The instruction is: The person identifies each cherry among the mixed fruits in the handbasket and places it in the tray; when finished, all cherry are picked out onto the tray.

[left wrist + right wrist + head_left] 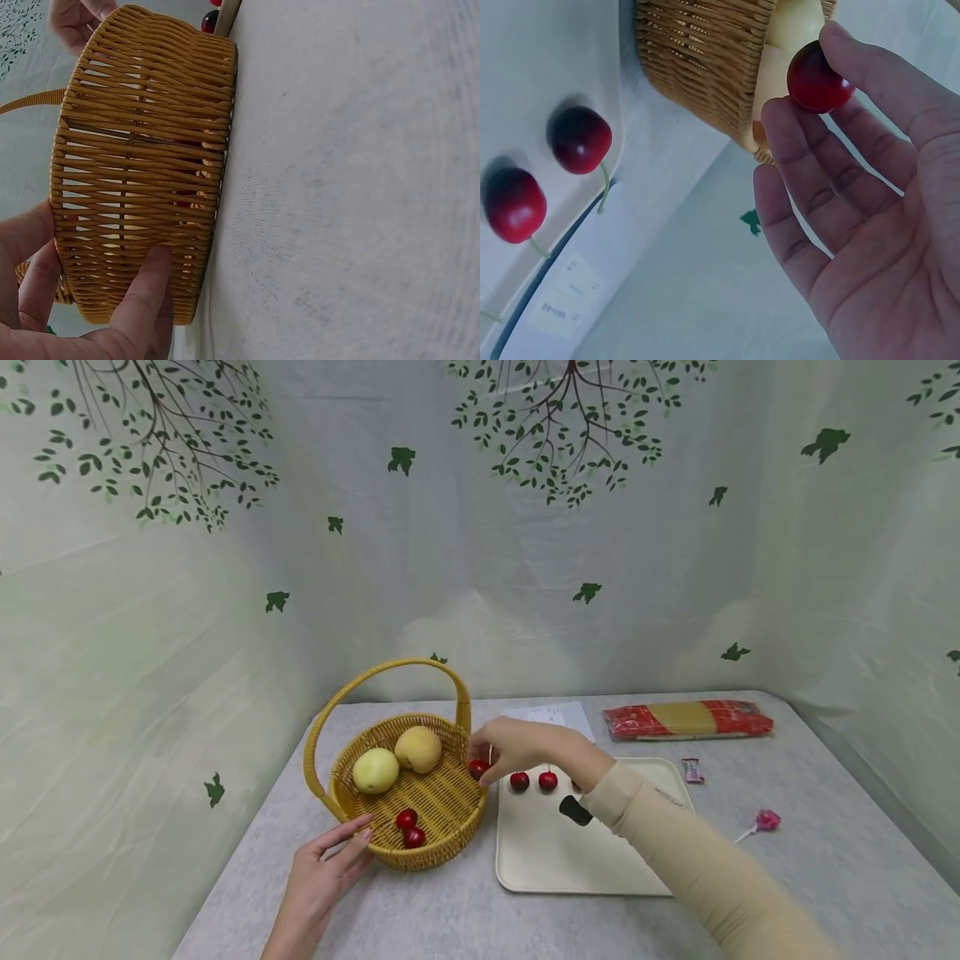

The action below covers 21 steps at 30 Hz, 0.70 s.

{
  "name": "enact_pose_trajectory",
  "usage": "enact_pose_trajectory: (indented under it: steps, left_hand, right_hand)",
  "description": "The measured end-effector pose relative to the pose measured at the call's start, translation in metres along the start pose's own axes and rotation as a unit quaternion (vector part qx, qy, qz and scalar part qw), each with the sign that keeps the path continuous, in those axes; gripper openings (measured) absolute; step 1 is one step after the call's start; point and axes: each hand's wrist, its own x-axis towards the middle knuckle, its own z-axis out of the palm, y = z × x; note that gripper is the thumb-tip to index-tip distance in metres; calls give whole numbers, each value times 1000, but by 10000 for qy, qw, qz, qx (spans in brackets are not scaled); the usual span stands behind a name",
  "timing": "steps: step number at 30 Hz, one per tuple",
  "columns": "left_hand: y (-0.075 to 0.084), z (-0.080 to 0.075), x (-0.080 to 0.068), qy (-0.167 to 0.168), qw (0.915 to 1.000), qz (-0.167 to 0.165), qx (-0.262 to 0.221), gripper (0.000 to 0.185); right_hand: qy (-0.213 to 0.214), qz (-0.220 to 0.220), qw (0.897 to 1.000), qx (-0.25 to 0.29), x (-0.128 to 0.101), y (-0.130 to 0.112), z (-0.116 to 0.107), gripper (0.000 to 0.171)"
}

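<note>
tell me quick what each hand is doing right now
Left hand: open, fingers resting against the basket wall.
Right hand: pinching a cherry at the basket rim.

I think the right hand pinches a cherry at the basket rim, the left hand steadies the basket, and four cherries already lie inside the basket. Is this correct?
Not quite. Only two cherries lie inside the basket, as the head view shows. The rest holds: the right hand pinches a cherry at the rim, and the left hand steadies the basket.
</note>
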Motion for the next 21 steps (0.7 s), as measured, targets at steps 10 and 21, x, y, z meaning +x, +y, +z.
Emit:
enact_pose_trajectory:
  steps: [10,21]
  left_hand:
    - [0,-1,0,-12,10000,-2,1,48]
    - [0,-1,1,8,10000,8,-23,47]
  right_hand:
    - [251,245,9994,-68,-27,19,-2,25]
    - [551,707,9960,67,-60,49,3,27]
